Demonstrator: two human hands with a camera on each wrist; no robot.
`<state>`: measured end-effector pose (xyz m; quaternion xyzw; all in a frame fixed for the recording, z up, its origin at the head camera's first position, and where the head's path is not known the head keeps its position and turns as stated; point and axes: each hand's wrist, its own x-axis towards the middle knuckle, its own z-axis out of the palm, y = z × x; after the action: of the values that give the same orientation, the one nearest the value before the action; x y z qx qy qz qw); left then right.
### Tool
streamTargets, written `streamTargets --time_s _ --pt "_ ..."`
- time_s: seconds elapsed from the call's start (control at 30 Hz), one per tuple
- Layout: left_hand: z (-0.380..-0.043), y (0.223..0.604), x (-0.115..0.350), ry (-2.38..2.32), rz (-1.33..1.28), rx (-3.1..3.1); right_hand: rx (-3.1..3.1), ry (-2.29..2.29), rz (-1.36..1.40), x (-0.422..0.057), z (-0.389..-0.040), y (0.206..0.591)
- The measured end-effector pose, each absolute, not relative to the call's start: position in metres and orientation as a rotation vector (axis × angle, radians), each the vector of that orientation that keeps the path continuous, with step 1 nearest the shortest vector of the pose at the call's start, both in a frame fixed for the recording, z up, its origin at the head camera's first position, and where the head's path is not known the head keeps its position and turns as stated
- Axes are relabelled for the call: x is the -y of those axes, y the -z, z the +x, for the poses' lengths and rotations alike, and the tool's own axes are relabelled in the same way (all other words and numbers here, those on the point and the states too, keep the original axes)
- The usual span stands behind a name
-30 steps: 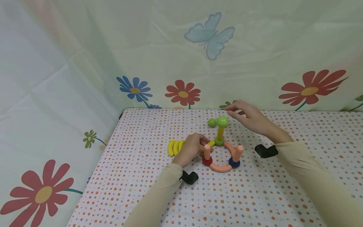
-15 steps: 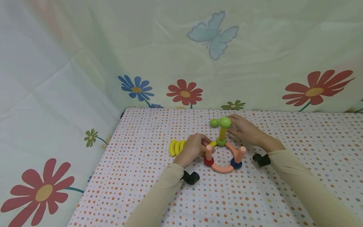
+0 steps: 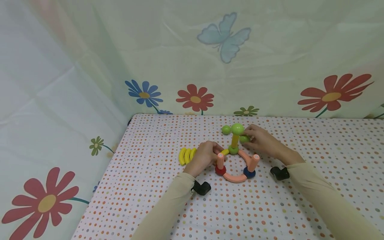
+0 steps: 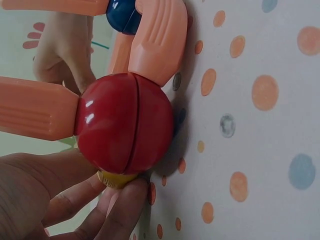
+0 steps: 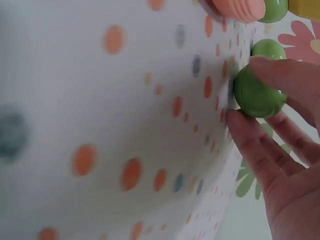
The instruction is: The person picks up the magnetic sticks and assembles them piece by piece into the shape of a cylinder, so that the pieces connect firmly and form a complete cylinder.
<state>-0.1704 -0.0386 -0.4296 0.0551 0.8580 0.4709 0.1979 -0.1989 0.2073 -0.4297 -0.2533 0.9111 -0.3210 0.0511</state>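
Observation:
A ring of toy building pieces lies on the table, with a red ball (image 3: 220,170), a blue ball (image 3: 249,172) and a green ball (image 3: 233,150) as its joints. Peach rods (image 3: 253,163) stand on the red and blue ones. From the green joint rises a yellow rod (image 3: 235,141) topped by another green ball (image 3: 237,129). My left hand (image 3: 204,156) pinches a yellow curved bar (image 4: 117,180) beside the red ball. Right of the tower, my right hand (image 3: 265,141) holds a loose green ball (image 5: 257,95) between thumb and fingers, close to the cloth.
Another loose green ball (image 3: 226,129) lies behind the tower, to its left. Several yellow curved bars (image 3: 187,156) lie side by side left of my left hand. A dotted cloth (image 3: 144,196) covers the table, and a flowered curtain (image 3: 168,50) hangs along its back edge.
My right hand has come down from above the back edge to beside the tower, and a green ball now shows in its fingers. The left hand keeps its grip on the ring.

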Motion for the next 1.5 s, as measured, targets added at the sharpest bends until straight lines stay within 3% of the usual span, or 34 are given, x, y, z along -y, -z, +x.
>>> streamTargets --time_s 0.3,0.5,0.77,1.07,1.5 --pt "-0.169 0.428 0.038 -1.321 0.136 -2.399 -2.848 0.964 -0.694 -0.220 -0.186 0.430" --pt "-0.169 0.429 0.039 -1.317 0.134 -2.401 -2.903 1.098 -0.719 -0.231 -0.171 0.402" --pt "-0.171 0.429 0.039 -1.282 0.139 -2.424 -2.984 1.170 -0.972 -0.233 -0.147 0.346" --pt "-0.171 0.428 0.037 -1.258 0.137 -2.438 -2.924 0.838 -1.362 -0.228 -0.121 0.308" --pt "-0.169 0.428 0.037 -1.319 0.137 -2.388 -2.784 0.729 -1.106 -0.217 -0.117 0.322"
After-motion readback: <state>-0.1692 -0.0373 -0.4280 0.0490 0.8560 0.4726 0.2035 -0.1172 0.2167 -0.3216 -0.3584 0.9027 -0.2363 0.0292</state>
